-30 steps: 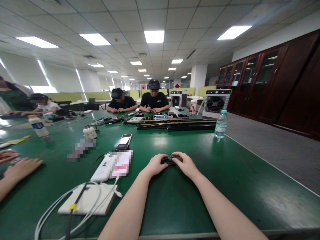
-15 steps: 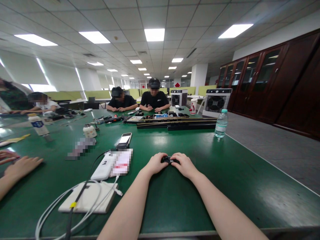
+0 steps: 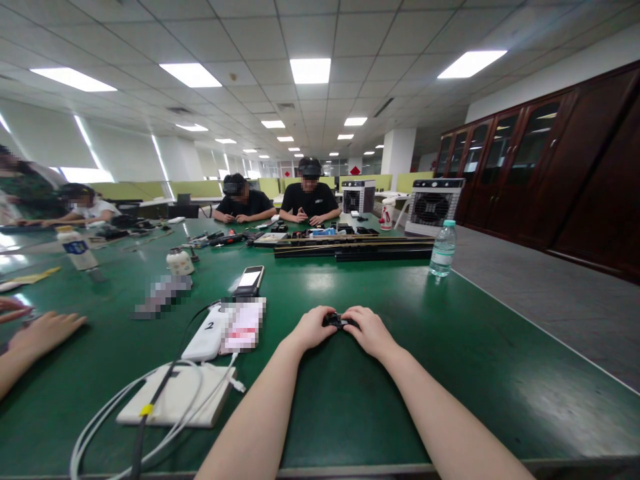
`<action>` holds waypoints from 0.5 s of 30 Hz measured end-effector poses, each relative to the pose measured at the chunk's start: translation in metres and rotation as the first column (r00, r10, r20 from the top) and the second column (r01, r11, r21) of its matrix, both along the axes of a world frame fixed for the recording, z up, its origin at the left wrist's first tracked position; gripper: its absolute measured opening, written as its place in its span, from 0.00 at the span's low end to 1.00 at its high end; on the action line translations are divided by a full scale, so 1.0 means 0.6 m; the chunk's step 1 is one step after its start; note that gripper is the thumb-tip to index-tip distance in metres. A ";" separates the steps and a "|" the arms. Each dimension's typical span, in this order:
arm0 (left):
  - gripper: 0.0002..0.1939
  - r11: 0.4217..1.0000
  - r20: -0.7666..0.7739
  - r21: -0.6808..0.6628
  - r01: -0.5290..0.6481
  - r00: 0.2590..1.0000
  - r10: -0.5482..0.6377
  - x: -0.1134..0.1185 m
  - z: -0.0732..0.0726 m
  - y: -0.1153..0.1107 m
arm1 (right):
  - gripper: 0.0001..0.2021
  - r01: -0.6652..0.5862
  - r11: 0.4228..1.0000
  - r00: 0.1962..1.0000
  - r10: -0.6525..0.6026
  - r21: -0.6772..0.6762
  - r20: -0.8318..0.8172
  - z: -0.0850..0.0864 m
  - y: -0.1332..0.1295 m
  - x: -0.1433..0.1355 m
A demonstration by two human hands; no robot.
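Note:
A small black part lies between my two hands, low over the green table. Its exact kind is too small to make out, and the fingers cover both of its ends. My left hand pinches it from the left with thumb and fingers. From the right, my right hand grips the other end the same way. The fingertips of both hands sit close together, with only the part's dark middle showing.
Left of my arms lie a white power bank, a phone and a white box under looped cables. A water bottle stands at the right edge. Black rails lie across the back. A co-worker's hand rests at left.
My hands and the black part stay almost exactly in place. The view has shifted very slightly. The co-worker's fingers at far left have moved a little.

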State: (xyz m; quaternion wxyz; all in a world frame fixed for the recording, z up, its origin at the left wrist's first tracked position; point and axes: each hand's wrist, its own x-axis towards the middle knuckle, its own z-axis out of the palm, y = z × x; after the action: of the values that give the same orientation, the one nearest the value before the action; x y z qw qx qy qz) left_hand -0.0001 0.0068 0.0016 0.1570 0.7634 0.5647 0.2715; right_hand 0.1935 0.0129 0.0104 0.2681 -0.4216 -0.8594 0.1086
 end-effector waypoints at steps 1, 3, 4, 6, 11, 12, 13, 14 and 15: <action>0.21 1.000 0.000 0.002 0.001 1.000 -0.001 0.000 0.000 0.000 | 0.11 0.002 1.000 1.000 -0.002 0.000 0.007 0.000 0.000 0.000; 0.21 1.000 0.001 0.005 0.005 1.000 -0.005 0.000 0.000 0.000 | 0.11 0.007 1.000 1.000 -0.007 0.000 0.012 0.000 0.000 -0.001; 0.21 1.000 0.002 0.006 0.005 1.000 -0.005 0.000 0.000 -0.001 | 0.11 0.007 1.000 1.000 -0.007 0.001 0.012 0.000 0.000 -0.001; 0.21 1.000 0.007 0.007 0.005 1.000 -0.005 0.000 0.001 -0.001 | 0.11 0.006 1.000 1.000 -0.006 0.003 0.013 -0.001 0.000 -0.001; 0.21 1.000 0.019 0.001 0.001 1.000 -0.001 0.000 0.001 -0.002 | 0.11 0.007 1.000 1.000 -0.008 0.012 0.024 0.000 -0.002 -0.002; 0.21 1.000 0.020 0.001 0.001 1.000 -0.001 0.000 0.001 -0.002 | 0.11 0.008 1.000 1.000 -0.008 0.014 0.026 0.000 -0.002 -0.002; 0.21 1.000 0.021 0.001 0.002 1.000 -0.002 0.000 0.001 -0.002 | 0.11 0.008 1.000 1.000 -0.008 0.015 0.028 0.000 -0.002 -0.003; 0.21 1.000 0.022 0.003 0.004 1.000 -0.004 0.000 0.001 -0.002 | 0.11 0.007 1.000 1.000 -0.007 0.016 0.030 0.001 -0.003 -0.003; 0.20 1.000 0.023 0.005 0.006 1.000 -0.006 0.000 0.001 -0.001 | 0.11 0.006 1.000 0.999 -0.007 0.017 0.032 0.001 -0.003 -0.003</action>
State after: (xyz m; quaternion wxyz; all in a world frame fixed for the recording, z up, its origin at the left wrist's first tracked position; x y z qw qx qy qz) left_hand 0.0000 0.0059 0.0019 0.1627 0.7622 0.5598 0.2813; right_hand 0.1916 0.0109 0.0112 0.2584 -0.4239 -0.8630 0.0937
